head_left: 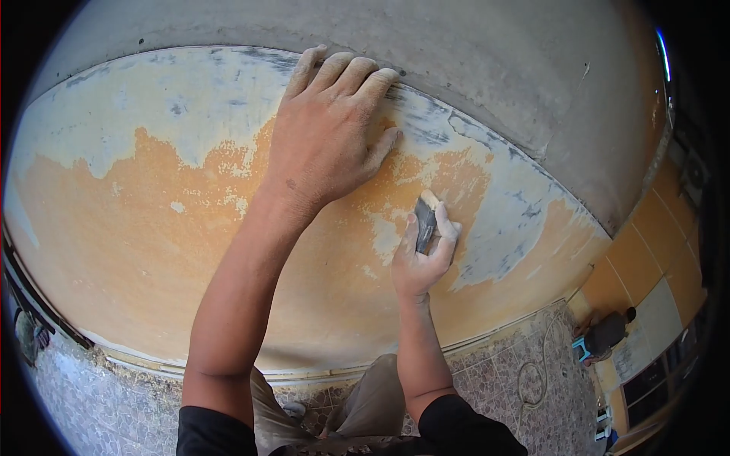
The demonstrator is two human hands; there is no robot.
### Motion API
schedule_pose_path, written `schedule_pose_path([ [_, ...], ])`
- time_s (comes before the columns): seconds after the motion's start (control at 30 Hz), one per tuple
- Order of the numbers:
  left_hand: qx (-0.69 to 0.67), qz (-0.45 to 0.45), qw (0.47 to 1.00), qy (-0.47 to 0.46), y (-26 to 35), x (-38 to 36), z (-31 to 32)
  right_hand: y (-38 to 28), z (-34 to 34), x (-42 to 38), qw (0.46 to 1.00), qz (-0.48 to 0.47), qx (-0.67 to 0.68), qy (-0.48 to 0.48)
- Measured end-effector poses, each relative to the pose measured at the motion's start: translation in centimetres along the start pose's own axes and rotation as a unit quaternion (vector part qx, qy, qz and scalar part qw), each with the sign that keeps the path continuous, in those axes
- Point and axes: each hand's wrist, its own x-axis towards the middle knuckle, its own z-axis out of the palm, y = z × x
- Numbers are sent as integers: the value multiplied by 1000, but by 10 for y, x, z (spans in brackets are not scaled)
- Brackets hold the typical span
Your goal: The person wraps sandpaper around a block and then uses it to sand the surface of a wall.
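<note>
My left hand [327, 129], dusty at the fingers, lies palm down on the upper part of a wall [152, 243]. Its fingertips reach the wall's top edge, and it holds nothing. Orange paint on the wall is worn away in patches to white and grey. Lower and to the right, my right hand [426, 262] is closed around what looks like a folded piece of dark grey sandpaper [426, 226] with a pale tan end. White dust coats the fingers. The sandpaper is close to the wall; whether it touches cannot be made out.
A grey surface [487, 68] lies beyond the wall's top edge. Below is a stone-patterned floor [494, 380] with a hose [536, 384]. Another person [608, 334] sits on a blue stool [582, 349] at the right. Dark items [29, 334] lie at far left.
</note>
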Motion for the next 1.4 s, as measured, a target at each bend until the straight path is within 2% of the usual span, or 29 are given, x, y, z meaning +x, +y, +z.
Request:
schedule_pose_path([
  [0.13,2,10,1000,1,-3,0,1,-10,22,88,1000,-3,5,-3],
  [0.23,7,3,1000,4,1,1,0,-24,27,120,999,-31,-9,-20],
  [0.37,-3,-18,1000,1,6,2,1,-19,15,44,1000,3,-10,-14],
  [0.43,1,-24,1000,9,3,3,1,-20,13,15,999,-42,-1,-17],
  [0.67,-1,-10,1000,4,3,1,0,-35,44,114,998,-13,52,12],
  [0.8,-11,-15,1000,-5,4,2,-2,-32,33,64,999,7,40,9],
  [0.87,-10,-12,1000,-4,5,2,-2,-33,23,20,998,-50,14,-23],
  [1.0,-12,2,1000,-17,0,2,-8,-40,31,30,998,-5,53,-15],
  [1.07,-14,2,1000,-17,1,2,-8,-48,41,80,999,-37,34,-3],
  [1.17,-22,-3,1000,-14,1,2,-8,-50,56,111,996,-75,47,3],
  [1.27,-25,4,999,-27,0,2,-11,-53,43,73,999,-30,35,-16],
  [1.3,-25,8,999,-39,-2,3,-13,-49,43,55,997,-70,35,0],
  [1.4,3,20,999,-49,-5,2,-13,-47,40,43,998,-57,30,-4],
])
